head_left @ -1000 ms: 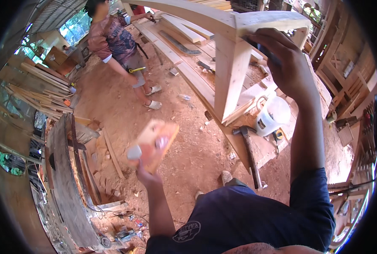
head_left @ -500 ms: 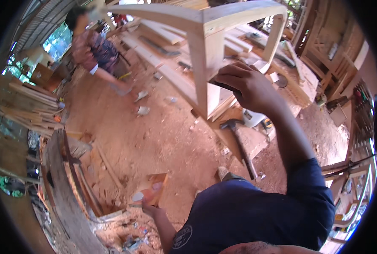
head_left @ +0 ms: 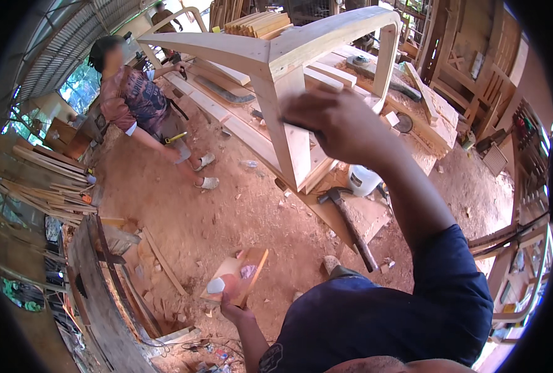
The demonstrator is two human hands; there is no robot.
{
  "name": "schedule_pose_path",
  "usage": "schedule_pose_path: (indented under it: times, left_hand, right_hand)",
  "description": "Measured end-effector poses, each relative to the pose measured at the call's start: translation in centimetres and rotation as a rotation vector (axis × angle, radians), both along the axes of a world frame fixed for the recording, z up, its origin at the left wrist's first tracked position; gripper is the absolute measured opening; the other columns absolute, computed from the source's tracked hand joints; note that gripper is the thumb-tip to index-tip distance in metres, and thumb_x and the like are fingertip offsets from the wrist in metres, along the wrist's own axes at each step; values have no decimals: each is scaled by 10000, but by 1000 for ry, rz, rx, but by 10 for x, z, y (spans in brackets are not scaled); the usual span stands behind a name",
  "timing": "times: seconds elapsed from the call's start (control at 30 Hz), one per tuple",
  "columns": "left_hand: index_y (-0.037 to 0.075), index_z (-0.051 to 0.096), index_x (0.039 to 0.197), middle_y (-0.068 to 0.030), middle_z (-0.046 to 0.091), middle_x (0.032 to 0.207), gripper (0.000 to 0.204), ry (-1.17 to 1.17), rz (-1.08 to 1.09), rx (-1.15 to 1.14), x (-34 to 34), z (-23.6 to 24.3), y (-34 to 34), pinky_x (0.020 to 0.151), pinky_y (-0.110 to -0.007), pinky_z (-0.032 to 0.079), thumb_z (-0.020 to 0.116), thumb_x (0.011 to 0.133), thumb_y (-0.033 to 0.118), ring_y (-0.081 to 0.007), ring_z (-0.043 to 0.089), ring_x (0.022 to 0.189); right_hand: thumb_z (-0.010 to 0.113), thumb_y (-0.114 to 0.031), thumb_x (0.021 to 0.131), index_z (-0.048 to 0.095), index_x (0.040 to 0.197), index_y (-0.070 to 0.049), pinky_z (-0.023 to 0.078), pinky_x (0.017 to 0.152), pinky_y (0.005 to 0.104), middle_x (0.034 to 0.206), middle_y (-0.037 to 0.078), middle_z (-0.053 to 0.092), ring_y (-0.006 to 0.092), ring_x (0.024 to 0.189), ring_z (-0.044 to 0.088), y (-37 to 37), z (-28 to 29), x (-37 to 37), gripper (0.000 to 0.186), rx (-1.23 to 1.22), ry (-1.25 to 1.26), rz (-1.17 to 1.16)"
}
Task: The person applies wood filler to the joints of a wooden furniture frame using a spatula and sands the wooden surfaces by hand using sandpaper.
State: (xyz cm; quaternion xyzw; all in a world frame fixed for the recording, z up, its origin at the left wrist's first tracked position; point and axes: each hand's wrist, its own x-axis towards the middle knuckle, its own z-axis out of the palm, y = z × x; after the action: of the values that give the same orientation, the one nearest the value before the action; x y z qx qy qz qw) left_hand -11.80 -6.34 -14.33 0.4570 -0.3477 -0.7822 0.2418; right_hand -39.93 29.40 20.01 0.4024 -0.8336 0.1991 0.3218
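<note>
My right hand (head_left: 351,130) is closed on a dark, flat scraper (head_left: 302,122) at the leg of a pale wooden frame (head_left: 287,140); motion blurs its fingers. The frame's curved arms meet at a corner above that leg. Low on the left, my left hand (head_left: 237,313) grips a thin wooden board (head_left: 254,273) by its near end. On the board lie a whitish lump (head_left: 215,285) and a smeared reddish patch. The exact tip of the scraper against the wood is hard to make out.
A hammer (head_left: 353,230) lies on the bench corner beside a white container (head_left: 363,179). Wooden pieces cover the bench behind the frame. To the left, a co-worker (head_left: 141,102) stands by the bench. Stacked timber (head_left: 52,180) and an old plank (head_left: 93,292) line the left side.
The view has shifted, showing more of the bench and a second person far back. My right hand is now blurred at the leg. The board in my left hand shows more of its face.
</note>
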Motion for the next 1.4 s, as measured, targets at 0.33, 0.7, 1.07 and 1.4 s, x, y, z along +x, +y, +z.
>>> schedule_pose_path:
  times: [0.33, 0.7, 1.07, 1.4]
  left_hand:
    - [4, 584, 1335, -144, 677, 1254, 447, -50, 18, -61, 24, -29, -1, 946, -475, 567, 648, 967, 250, -323, 685, 1137]
    - [53, 563, 1379, -122, 669, 1287, 460, -62, 36, -49, 33, -32, -5, 900, -459, 571, 628, 988, 286, -323, 681, 1145]
    - [-33, 569, 1351, -168, 663, 1283, 491, -157, 2, -78, 8, -31, -16, 971, -461, 541, 640, 966, 264, -338, 675, 1151]
    - [-1, 560, 1384, -147, 658, 1309, 470, 81, -104, -79, -15, -20, -19, 959, -450, 568, 600, 999, 267, -325, 673, 1182]
  right_hand:
    - [660, 100, 910, 710, 1250, -8, 549, 929, 390, 1225, 158, 656, 325, 1125, 667, 25, -19, 30, 360, -259, -240, 72]
    - [686, 110, 730, 691, 1300, -94, 530, 990, 456, 1294, 96, 648, 359, 1174, 619, -22, -5, -18, 605, -268, 369, -178]
    - [709, 87, 733, 736, 1210, -62, 526, 980, 431, 1228, 74, 684, 328, 1109, 634, 0, 16, -4, 501, -107, 126, -141]
    - [556, 190, 756, 676, 1289, -9, 504, 1032, 418, 1280, 182, 658, 375, 1194, 648, -8, 39, 1, 582, -301, -51, -97]
